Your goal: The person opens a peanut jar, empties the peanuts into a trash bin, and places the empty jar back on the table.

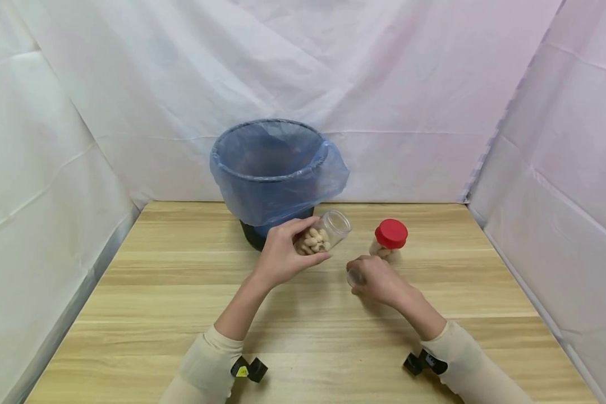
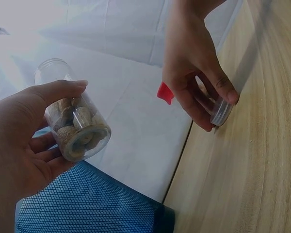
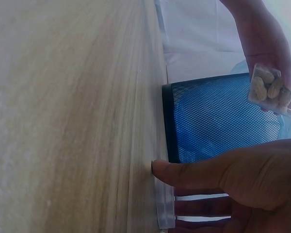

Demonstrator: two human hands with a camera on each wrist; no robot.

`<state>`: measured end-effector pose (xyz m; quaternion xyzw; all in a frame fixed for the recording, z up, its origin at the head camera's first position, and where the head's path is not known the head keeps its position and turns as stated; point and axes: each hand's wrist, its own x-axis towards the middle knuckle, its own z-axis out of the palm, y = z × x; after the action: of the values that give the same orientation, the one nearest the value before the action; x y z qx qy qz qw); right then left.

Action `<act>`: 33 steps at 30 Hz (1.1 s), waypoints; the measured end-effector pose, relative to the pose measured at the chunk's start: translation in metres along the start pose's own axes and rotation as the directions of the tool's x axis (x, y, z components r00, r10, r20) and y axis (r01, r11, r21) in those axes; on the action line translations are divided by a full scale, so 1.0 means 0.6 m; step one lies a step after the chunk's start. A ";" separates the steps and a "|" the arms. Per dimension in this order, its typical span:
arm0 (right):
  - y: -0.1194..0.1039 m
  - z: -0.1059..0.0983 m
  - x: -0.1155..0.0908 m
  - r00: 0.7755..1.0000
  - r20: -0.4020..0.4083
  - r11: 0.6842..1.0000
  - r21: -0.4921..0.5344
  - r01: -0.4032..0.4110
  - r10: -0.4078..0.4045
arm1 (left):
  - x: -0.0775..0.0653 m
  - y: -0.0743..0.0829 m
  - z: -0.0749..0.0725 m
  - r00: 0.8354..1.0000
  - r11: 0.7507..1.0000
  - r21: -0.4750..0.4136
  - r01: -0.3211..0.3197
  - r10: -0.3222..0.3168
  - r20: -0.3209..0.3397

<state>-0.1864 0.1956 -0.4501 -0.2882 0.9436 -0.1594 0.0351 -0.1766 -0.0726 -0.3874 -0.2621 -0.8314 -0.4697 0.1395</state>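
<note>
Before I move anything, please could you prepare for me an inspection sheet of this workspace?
Surface: wooden table, light grain.
Job's things: lidless clear jar, tilted, with peanuts inside; clear lid at the table surface; red-lidded jar, upright; blue-lined bin standing at the far side.
Clutter: nothing seen.
Grips: left grip holds the lidless clear jar, off the table; right grip pinches the clear lid.
Cables: nothing seen.
Surroundings: white sheets behind and on both sides.

The location is a curtained tabletop work booth, as indicated by white fabric sheets [image 1: 409,84] enclosing the back and both sides of a wood-grain table [image 1: 323,353].
</note>
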 end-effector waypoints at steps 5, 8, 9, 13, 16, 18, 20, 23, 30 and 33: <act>0.001 0.000 -0.003 1.000 0.005 1.000 0.007 -0.013 0.013 | -0.001 0.002 0.001 1.000 1.000 0.000 -0.005 0.005 -0.006; 0.000 -0.002 -0.003 1.000 0.012 1.000 0.006 -0.017 0.017 | -0.003 0.003 0.000 1.000 1.000 -0.011 -0.003 0.003 -0.006; 0.000 -0.003 -0.003 1.000 0.015 1.000 0.006 -0.015 0.015 | -0.003 0.003 -0.001 1.000 1.000 -0.015 -0.002 0.002 -0.006; -0.004 -0.012 -0.003 1.000 0.001 1.000 0.001 -0.009 0.009 | -0.003 0.003 -0.004 1.000 0.999 -0.041 -0.007 0.007 -0.016; -0.005 -0.023 -0.004 0.999 -0.035 1.000 -0.016 -0.006 0.005 | -0.002 0.005 -0.008 1.000 0.999 -0.052 -0.008 0.007 -0.018; -0.005 -0.031 -0.007 0.998 -0.058 1.000 -0.010 -0.015 0.014 | -0.001 0.006 -0.011 1.000 0.999 -0.050 -0.009 0.008 -0.020; -0.005 -0.041 -0.005 0.996 -0.081 1.000 -0.006 -0.023 0.022 | 0.002 0.007 -0.017 1.000 0.999 -0.054 -0.009 0.008 -0.024; -0.005 -0.047 -0.009 0.992 -0.118 0.999 0.028 -0.037 0.040 | 0.004 0.009 -0.023 0.999 0.998 -0.067 -0.007 0.004 -0.032; -0.004 -0.045 -0.016 0.974 -0.227 0.995 0.096 -0.002 0.024 | -0.002 0.025 -0.050 0.997 0.992 -0.127 -0.001 -0.009 -0.078; -0.007 -0.049 -0.015 0.969 -0.246 0.994 0.105 0.004 0.022 | -0.008 0.028 -0.064 0.996 0.992 -0.128 0.013 -0.024 -0.089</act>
<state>-0.1810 0.2054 -0.4214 -0.2595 0.9323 -0.2431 -0.0667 -0.1639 -0.0998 -0.3576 -0.2411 -0.7950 -0.5344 0.1557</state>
